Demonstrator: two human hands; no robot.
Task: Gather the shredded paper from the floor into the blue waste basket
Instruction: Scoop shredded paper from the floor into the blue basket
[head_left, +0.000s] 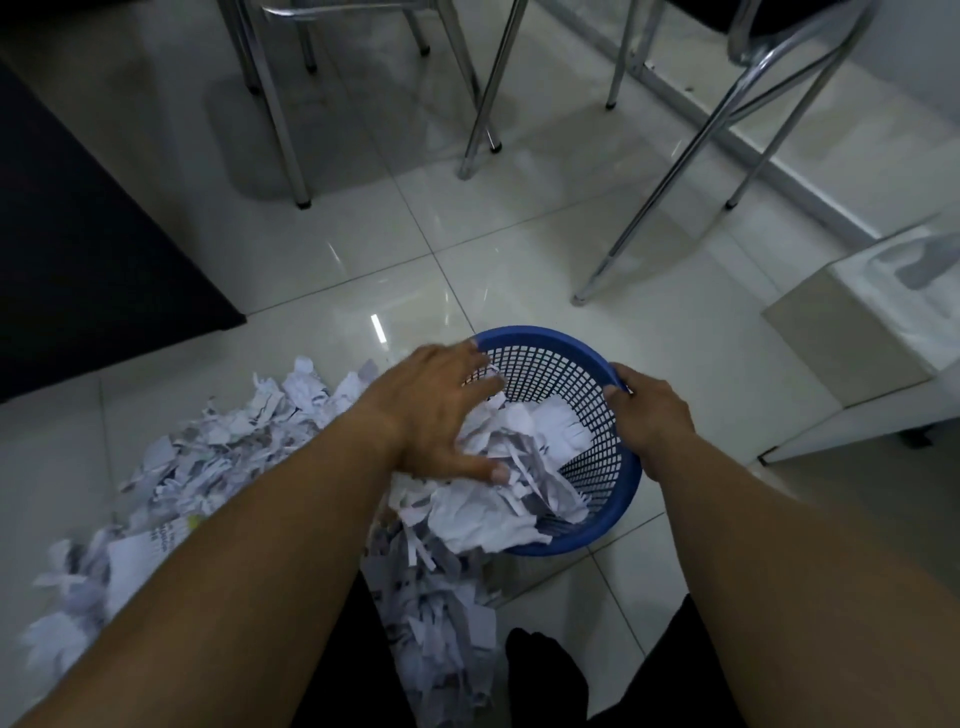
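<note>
Dark mat (78, 249) at far left on white tile floor (363, 249). Shredded paper (218, 447) in loose pile on floor, spilling into mouth of blue waste basket (618, 483). Left hand (441, 410) flat on paper at basket mouth, fingers spread wide, gripping nothing. Basket tilted toward pile. Right hand (649, 410) closed over basket rim, holding it. Chrome chair legs (675, 171) behind.

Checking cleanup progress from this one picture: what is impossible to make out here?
- Head view: left hand and heaped white shredded paper hide the blue mesh plastic waste basket's floor.
- Paper under the left forearm is hidden.
- Print on the shreds: too small.
</note>
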